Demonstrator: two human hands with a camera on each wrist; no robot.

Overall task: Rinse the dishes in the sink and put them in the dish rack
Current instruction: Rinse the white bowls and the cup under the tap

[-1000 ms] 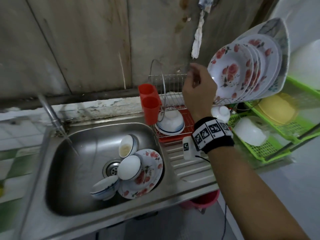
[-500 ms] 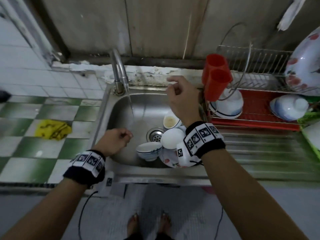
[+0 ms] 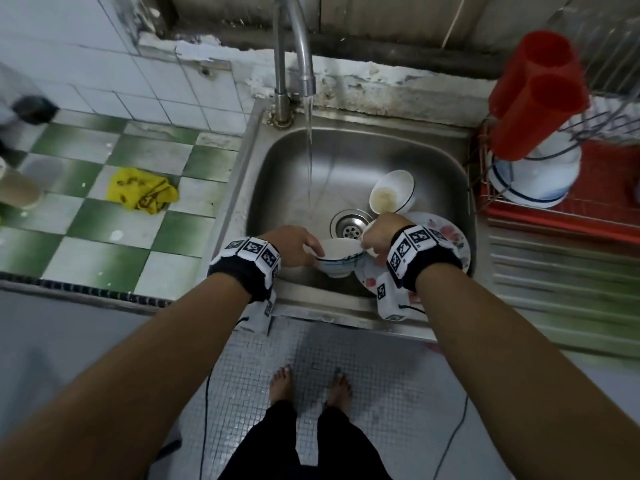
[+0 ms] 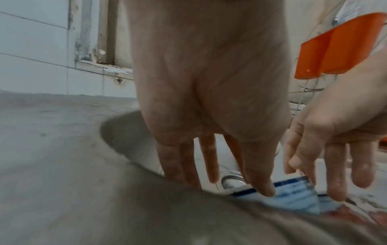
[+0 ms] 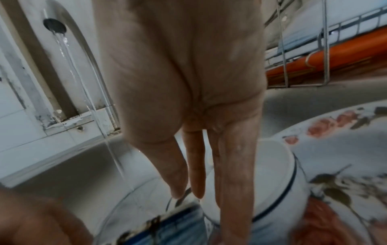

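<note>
Both hands are down in the sink (image 3: 450, 161), at its front edge. The left hand (image 3: 292, 244) touches the left side of the rim of a white bowl w/ blue band (image 3: 337, 259); its fingers (image 4: 259, 185) are nearly straight, the grip is released, not closed round the bowl. The right hand (image 3: 379, 233) is at the right side of the same bowl, fingers (image 5: 230, 190) hanging straight down, grip also released; whether they touch the rim I cannot tell.

The bowl stands upright near the front wall of the sink, just in front of the drain (image 3: 351, 225). Beside it on the right lies a plate w/ red flowers (image 3: 446, 237), partly under the right wrist. A second bowl (image 3: 391, 194) w/ some residue inside leans tilted behind the plate, right of the drain. Water runs from the tap (image 3: 294, 39) at the back edge and falls left of the drain.

On the right part of the counter is the dish rack (image 3: 588, 209) w/ red tray, a white bowl (image 3: 533, 174) in it and red cups (image 3: 533, 95) at its left corner. A yellow cloth (image 3: 142, 190) lies on the tiled counter left of the sink.
</note>
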